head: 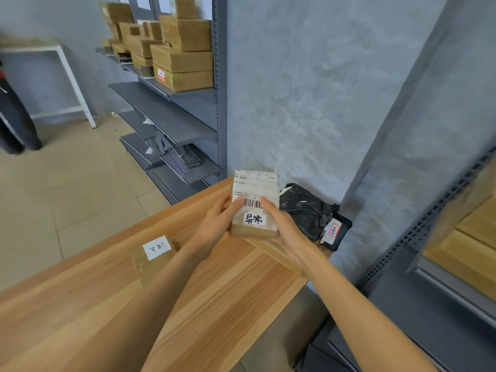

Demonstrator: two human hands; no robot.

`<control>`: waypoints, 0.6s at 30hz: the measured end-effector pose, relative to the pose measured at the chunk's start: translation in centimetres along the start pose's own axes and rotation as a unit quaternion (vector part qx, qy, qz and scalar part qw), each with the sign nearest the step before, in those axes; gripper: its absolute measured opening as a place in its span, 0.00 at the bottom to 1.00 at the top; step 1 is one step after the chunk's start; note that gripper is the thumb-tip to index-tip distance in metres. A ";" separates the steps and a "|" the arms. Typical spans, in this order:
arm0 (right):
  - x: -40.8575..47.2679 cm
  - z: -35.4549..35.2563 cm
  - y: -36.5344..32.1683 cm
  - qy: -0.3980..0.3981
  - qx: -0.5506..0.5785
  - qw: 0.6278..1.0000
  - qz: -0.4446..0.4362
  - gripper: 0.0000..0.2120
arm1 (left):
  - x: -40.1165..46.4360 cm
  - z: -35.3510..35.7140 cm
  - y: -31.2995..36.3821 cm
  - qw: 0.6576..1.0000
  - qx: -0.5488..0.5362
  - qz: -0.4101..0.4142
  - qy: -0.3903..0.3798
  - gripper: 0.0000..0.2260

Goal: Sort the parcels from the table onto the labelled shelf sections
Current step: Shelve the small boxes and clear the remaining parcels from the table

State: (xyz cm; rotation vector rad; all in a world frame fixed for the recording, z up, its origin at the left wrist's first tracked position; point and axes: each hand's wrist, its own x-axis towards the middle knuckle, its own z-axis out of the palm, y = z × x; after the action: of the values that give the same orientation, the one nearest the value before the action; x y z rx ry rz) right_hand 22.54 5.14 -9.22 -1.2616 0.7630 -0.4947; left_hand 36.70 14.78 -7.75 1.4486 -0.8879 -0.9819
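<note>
A small cardboard parcel (255,204) with a shipping label, a barcode and a handwritten white tag is held above the far end of the wooden table (220,296). My left hand (217,218) grips its left side and my right hand (281,226) supports its right side and bottom. Another cardboard parcel (153,257) with a white tag lies on the table left of my left forearm. A black plastic-bag parcel (308,210) with a red-and-white tag rests at the table's far corner. A flat cardboard parcel (279,255) lies under my right hand.
A grey metal shelf unit (171,119) stands at the back left, its upper shelf stacked with several cardboard boxes (182,60). A second grey shelf (440,264) is close on the right. A white table frame (72,84) and a person's legs (16,122) are at far left.
</note>
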 end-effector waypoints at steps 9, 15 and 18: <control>-0.4 1.1 -1.6 0.129 -0.028 0.990 -0.043 0.19 | 0.4 0.7 1.2 1.000 0.028 -0.004 0.002 0.12; -0.3 0.2 -2.0 0.167 -0.073 0.983 -0.028 0.18 | 0.7 0.6 1.8 0.995 0.087 -0.027 -0.039 0.17; -0.6 -0.3 -2.8 0.185 -0.082 0.979 -0.021 0.19 | 1.4 0.1 2.0 0.992 0.124 -0.011 -0.015 0.17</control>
State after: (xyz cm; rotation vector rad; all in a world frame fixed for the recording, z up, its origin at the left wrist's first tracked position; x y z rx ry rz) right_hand 22.17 4.64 -6.40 -1.3569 1.1094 -0.7249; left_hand 37.12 13.27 -5.91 1.6585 -1.0482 -0.9363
